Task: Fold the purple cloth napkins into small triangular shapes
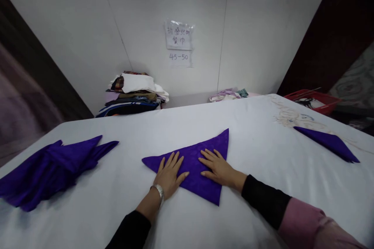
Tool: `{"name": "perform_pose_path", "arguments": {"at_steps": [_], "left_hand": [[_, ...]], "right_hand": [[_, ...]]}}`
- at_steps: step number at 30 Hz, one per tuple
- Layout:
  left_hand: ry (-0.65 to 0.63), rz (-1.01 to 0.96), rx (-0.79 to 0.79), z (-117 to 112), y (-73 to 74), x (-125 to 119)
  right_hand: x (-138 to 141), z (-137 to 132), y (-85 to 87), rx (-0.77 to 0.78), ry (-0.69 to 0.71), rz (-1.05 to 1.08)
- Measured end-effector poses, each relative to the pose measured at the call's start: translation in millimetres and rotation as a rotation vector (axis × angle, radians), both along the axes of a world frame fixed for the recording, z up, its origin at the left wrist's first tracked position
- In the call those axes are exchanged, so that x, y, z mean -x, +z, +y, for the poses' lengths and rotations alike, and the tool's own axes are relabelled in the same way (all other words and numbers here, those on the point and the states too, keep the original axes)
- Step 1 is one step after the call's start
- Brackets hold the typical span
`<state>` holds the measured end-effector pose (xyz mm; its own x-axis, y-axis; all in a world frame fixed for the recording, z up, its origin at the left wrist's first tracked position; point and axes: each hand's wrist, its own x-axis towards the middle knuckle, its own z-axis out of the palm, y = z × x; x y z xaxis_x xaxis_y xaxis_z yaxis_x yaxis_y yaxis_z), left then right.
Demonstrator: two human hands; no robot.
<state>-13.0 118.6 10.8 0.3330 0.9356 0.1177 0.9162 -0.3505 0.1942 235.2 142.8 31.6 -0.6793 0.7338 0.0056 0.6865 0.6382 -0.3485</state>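
Note:
A purple cloth napkin [196, 151], folded into a triangle, lies in the middle of the white table [251, 140]. My left hand [170, 174] rests flat on the triangle's left part, fingers spread. My right hand [216, 166] lies flat on its right part, fingers stretched toward the left. Both hands press on the cloth and hold nothing.
A loose heap of purple napkins [52, 167] lies at the left of the table. One folded purple napkin [327, 142] lies at the right. Stacked clothes [133, 93] sit behind the table by the wall. A red basket [317, 101] stands at the far right.

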Motion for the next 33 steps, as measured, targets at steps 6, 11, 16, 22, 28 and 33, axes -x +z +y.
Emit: {"name": "perform_pose_path", "arguments": {"at_steps": [6, 11, 16, 22, 28, 33], "left_hand": [[0.025, 0.070, 0.045, 2, -0.3, 2], [0.031, 0.095, 0.044, 1, 2.0, 1], [0.030, 0.106, 0.052, 1, 2.1, 1], [0.032, 0.118, 0.069, 1, 2.7, 1], [0.029, 0.129, 0.066, 1, 3.0, 1], [0.023, 0.130, 0.045, 1, 1.8, 2]], "right_hand": [[0, 0, 4.0, 0.054, -0.003, 0.035], [-8, 6, 12.0, 0.155, -0.029, 0.121], [-29, 32, 6.7, 0.008, -0.173, 0.044], [-53, 69, -10.2, -0.024, -0.302, -0.095], [-68, 93, -16.1, -0.058, -0.301, -0.151], [-75, 105, -19.2, -0.062, -0.323, -0.179]]}}
